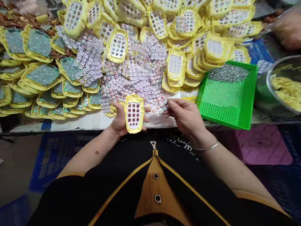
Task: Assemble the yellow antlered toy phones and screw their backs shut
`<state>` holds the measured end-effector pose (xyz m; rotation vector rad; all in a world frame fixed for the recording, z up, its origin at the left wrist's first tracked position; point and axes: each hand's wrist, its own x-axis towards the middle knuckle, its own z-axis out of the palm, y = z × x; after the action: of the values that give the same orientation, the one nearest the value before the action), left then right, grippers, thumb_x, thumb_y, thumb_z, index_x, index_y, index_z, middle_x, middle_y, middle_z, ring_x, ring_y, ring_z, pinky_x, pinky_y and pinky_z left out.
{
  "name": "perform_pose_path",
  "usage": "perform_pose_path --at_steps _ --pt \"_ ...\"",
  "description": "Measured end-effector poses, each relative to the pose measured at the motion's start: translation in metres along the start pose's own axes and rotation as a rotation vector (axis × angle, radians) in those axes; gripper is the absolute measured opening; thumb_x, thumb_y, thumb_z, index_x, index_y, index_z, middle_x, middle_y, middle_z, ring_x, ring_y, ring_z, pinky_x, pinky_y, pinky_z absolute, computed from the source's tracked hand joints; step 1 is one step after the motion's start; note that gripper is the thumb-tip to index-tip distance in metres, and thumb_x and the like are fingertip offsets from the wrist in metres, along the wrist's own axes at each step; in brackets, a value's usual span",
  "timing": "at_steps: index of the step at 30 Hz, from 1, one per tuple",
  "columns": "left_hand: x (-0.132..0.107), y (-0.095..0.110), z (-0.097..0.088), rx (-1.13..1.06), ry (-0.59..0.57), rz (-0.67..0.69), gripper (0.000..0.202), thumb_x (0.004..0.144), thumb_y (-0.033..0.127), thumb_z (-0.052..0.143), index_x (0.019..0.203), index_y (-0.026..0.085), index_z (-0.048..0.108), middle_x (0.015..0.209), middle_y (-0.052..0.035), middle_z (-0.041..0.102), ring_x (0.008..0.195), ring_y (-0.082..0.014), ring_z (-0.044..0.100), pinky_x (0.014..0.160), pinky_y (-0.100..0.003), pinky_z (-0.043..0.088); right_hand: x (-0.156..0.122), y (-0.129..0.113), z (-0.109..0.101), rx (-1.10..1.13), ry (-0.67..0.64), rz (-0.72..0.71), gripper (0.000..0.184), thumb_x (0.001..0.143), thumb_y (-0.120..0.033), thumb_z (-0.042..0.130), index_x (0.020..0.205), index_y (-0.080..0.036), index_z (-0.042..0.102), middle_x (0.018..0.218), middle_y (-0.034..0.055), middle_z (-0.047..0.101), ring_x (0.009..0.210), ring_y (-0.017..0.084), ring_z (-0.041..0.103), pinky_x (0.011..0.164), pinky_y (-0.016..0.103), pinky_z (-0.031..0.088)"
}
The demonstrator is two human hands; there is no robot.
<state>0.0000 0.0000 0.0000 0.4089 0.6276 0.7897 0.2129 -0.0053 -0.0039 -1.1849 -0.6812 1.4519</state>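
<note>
My left hand (119,118) is wrapped round a yellow toy-phone shell (134,129), inner side up, with a grid of button holes in its white panel. Through the holes darker skin tones show. To the right, the thumb and fingers of my right hand (185,116) pinch the edge of a small keypad sheet (157,107) with coloured buttons, at the front of the heap. Just beyond both hands lies a big pile of pale keypad sheets (141,78). Another yellow shell (117,58) rests on top of that pile.
Yellow shells with circuit boards (39,44) are stacked at left. More shells (175,67) are heaped at the back and right. A green basket (245,103) holds small metal screws (228,72). At far right stands a clear tub (270,73) of yellow pieces. A pink stool (263,144) is below.
</note>
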Motion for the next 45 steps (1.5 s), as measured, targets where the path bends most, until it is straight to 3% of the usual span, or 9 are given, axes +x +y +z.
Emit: perform_pose_path --at_steps 7,11,14,18,21,25,34,39,45 --pt "-0.002 0.003 0.006 0.052 0.06 0.029 0.113 0.071 0.096 0.022 0.14 0.012 0.051 0.097 -0.0171 0.076 0.069 -0.0276 0.075 0.052 -0.037 0.062 0.001 0.001 0.001 -0.016 -0.042 -0.014 0.045 0.052 -0.048 0.093 0.076 -0.016 0.072 0.061 -0.0045 0.067 0.05 0.009 0.066 0.046 0.019 0.056" --pt "-0.004 0.003 0.008 0.049 0.118 0.06 0.114 0.074 0.094 0.01 0.147 0.012 0.043 0.097 -0.017 0.075 0.068 -0.0268 0.074 0.05 -0.037 0.06 -0.003 0.006 0.0 -0.106 -0.084 -0.15 0.038 0.066 -0.046 0.087 0.089 -0.019 0.075 0.071 -0.0016 0.072 0.056 0.011 0.068 0.055 0.026 0.06" --pt "-0.004 0.003 0.01 0.021 0.147 0.043 0.11 0.079 0.089 0.004 0.144 0.013 0.046 0.094 -0.0153 0.075 0.07 -0.0268 0.074 0.052 -0.036 0.06 -0.012 0.007 0.005 -0.437 -0.137 -0.557 0.016 0.084 -0.03 0.074 0.099 -0.022 0.075 0.079 0.0011 0.075 0.065 0.012 0.069 0.063 0.028 0.06" --pt "-0.001 0.0 0.016 -0.083 0.216 0.049 0.1 0.084 0.086 0.01 0.14 0.014 0.051 0.099 -0.015 0.075 0.09 -0.0292 0.075 0.071 -0.041 0.063 -0.021 0.009 0.018 -0.912 -0.291 -1.287 0.021 0.088 -0.011 0.065 0.107 -0.017 0.071 0.086 0.0071 0.077 0.079 0.017 0.072 0.071 0.03 0.06" --pt "0.001 -0.006 0.023 -0.135 0.249 0.098 0.1 0.085 0.086 0.013 0.142 0.014 0.051 0.11 -0.0162 0.074 0.107 -0.0312 0.071 0.088 -0.044 0.059 -0.021 0.014 0.026 -1.089 -0.333 -1.487 0.02 0.089 -0.008 0.063 0.108 -0.01 0.068 0.095 0.0131 0.078 0.092 0.022 0.073 0.083 0.036 0.062" --pt "0.002 -0.011 0.024 -0.159 0.228 0.109 0.097 0.084 0.087 0.017 0.141 0.017 0.054 0.117 -0.0144 0.072 0.116 -0.0312 0.067 0.095 -0.042 0.056 -0.019 0.021 0.032 -1.158 -0.376 -1.48 0.021 0.093 -0.009 0.055 0.11 -0.011 0.067 0.107 0.015 0.078 0.099 0.021 0.073 0.091 0.039 0.061" --pt "-0.004 -0.009 0.016 -0.204 0.165 0.078 0.099 0.08 0.089 0.026 0.138 0.015 0.056 0.12 -0.0155 0.071 0.123 -0.0311 0.063 0.105 -0.043 0.049 -0.02 0.013 0.033 -1.183 -0.482 -1.491 0.022 0.094 -0.006 0.052 0.107 -0.009 0.068 0.109 0.0151 0.078 0.1 0.023 0.075 0.091 0.04 0.063" --pt "-0.006 -0.008 0.013 -0.247 0.175 0.106 0.1 0.079 0.09 0.026 0.141 0.016 0.054 0.123 -0.0155 0.07 0.125 -0.0312 0.062 0.106 -0.044 0.048 -0.019 0.01 0.035 -1.155 -0.627 -1.492 0.017 0.095 -0.012 0.055 0.103 -0.01 0.07 0.107 0.0126 0.078 0.098 0.022 0.075 0.093 0.038 0.063" --pt "-0.008 -0.011 0.009 -0.249 0.136 0.062 0.1 0.077 0.091 0.03 0.138 0.016 0.056 0.123 -0.0154 0.069 0.126 -0.0326 0.061 0.106 -0.044 0.049 -0.018 0.021 0.038 -1.207 -0.504 -1.413 0.023 0.095 -0.018 0.057 0.114 -0.011 0.068 0.116 0.0167 0.075 0.108 0.023 0.072 0.097 0.041 0.06"
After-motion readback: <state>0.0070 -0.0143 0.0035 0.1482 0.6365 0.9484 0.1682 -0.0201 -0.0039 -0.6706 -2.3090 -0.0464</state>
